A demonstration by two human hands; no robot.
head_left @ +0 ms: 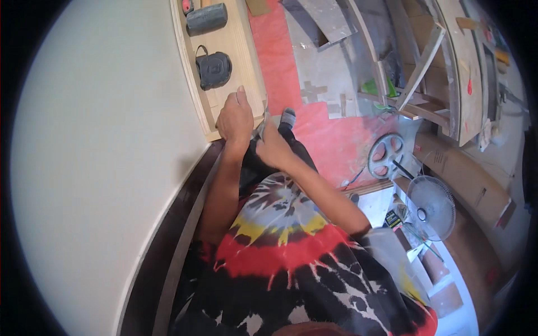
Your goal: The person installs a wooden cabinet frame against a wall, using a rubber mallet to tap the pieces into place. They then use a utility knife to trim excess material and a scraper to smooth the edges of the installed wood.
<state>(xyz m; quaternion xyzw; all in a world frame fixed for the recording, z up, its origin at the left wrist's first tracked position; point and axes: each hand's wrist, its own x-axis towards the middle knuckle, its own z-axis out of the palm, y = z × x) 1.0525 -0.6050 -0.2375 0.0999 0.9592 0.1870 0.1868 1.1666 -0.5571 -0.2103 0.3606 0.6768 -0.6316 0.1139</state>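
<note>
My left hand (235, 119) is closed over the near end of a long, shallow wooden box (211, 135). Its curled fingers hide whatever they hold, if anything. Just to the right, my right hand (273, 147) is closed round a thin greyish piece (262, 127) beside the box's near corner. The exact kind of that piece is too small to tell. Inside the box, beyond my left hand, lies a black tape measure (214, 70) with a wrist strap. Farther off in it rests a dark grey cylinder (206, 19), with a small red-and-dark item (187, 7) behind.
A pale wall (106, 145) rises close on the left. Red sheeting (319, 131) covers the floor ahead. At right stand a fan (430, 207) with its round base (385, 155), a long cardboard box (462, 171) and a wooden frame (423, 67). Boards (328, 19) lie at the back.
</note>
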